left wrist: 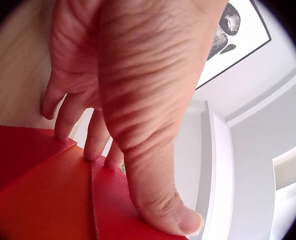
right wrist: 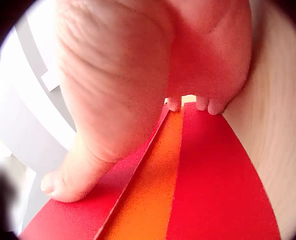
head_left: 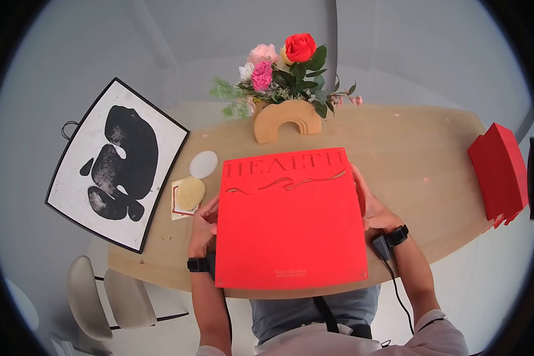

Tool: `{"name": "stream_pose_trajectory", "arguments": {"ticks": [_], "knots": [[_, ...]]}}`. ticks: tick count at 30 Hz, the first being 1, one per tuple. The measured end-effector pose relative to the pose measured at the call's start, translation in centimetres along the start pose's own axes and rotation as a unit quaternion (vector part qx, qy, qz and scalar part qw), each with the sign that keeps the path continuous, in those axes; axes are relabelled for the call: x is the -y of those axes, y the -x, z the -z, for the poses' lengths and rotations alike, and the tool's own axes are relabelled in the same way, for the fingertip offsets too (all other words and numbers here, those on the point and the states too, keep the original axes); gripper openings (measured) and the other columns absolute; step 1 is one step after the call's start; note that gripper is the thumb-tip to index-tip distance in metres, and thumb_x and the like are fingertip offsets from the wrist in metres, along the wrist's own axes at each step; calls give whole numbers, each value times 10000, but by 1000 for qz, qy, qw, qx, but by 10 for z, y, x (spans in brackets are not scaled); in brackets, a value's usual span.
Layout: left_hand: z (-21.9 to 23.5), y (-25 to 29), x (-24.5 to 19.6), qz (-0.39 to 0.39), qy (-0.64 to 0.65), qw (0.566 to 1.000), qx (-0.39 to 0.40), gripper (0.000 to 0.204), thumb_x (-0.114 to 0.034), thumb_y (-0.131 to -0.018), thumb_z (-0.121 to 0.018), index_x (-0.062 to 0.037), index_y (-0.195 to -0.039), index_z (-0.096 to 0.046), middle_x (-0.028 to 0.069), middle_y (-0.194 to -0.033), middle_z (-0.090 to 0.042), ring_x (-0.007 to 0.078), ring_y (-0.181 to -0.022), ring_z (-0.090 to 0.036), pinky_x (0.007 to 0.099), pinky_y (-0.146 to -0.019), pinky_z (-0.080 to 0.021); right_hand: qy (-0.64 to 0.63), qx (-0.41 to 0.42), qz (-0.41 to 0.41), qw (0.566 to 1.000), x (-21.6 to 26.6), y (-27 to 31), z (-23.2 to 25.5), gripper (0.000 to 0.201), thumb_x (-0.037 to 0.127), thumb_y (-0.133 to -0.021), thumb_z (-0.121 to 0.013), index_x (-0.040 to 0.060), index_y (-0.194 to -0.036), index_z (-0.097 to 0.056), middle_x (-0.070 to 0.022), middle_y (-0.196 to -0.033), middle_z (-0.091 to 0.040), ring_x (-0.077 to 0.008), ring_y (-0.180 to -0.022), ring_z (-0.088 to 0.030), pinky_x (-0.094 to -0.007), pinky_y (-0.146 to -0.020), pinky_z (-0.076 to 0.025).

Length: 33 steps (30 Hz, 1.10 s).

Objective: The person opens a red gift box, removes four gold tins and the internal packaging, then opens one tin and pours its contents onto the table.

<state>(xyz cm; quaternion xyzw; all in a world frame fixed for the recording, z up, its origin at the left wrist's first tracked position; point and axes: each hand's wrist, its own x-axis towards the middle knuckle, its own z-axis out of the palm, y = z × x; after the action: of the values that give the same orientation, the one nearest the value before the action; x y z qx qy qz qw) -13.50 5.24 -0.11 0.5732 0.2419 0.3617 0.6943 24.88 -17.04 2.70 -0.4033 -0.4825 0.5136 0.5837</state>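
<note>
A large square red box with "HEALTH" cut into its lid lies before the person on the table. At its left side is the left hand, at its right side the right hand, holding the box between them. In the left wrist view, the thumb lies along the red lid while the fingertips meet the far part of the side. An orange band shows between the red lid and red base in both wrist views. The right thumb presses the lid's side, its fingertips farther along the box.
Behind the box stands an arch-shaped wooden vase with flowers. Left lie a white disc, a round tan piece on a card, and a framed black-and-white picture. A red bag-like object is at the table's right end.
</note>
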Motion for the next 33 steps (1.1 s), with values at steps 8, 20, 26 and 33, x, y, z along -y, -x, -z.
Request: {"name": "stream_pose_trajectory", "arguments": {"ticks": [8, 20, 26, 33], "knots": [[-9, 0, -7, 3, -42, 999, 0, 1140, -319, -559, -992, 60, -1478, -435, 165, -1396, -602, 222, -1261, -602, 396, -1101, -465, 10, -4, 26, 1000, 2, 0, -6, 1700, 578, -356, -988, 164, -1626, 64, -81, -1699, -32, -267, -1567, -71, -463, -1257, -142], [1, 2, -2, -4, 27, 999, 24, 1084, -301, -674, -944, 44, -1523, -364, 154, -1435, -576, 219, -1286, -585, 378, -1098, -461, 43, 13, -7, 999, 5, 4, 7, 1632, 205, -392, -996, 169, -1635, 62, -96, -1705, -64, -254, -1568, -93, -435, -1257, -126], [3, 5, -8, 33, 2, 999, 36, 920, 0, -758, -834, 42, -1536, -343, 152, -1460, -554, 208, -1294, -576, 365, -1093, -458, 34, 21, -14, 999, 11, 2, 2, 1658, 240, -381, -1010, 165, -1632, 76, -94, -1704, -66, -247, -1566, -98, -431, -1258, -121], [5, 3, -5, 34, -33, 999, 19, 850, 52, -770, -805, 50, -1512, -390, 142, -1435, -577, 180, -1276, -579, 354, -1091, -456, 19, 34, -7, 999, 10, 1, 2, 1669, 264, -382, -1019, 150, -1629, 84, -90, -1705, -54, -239, -1564, -96, -416, -1259, -107]]}}
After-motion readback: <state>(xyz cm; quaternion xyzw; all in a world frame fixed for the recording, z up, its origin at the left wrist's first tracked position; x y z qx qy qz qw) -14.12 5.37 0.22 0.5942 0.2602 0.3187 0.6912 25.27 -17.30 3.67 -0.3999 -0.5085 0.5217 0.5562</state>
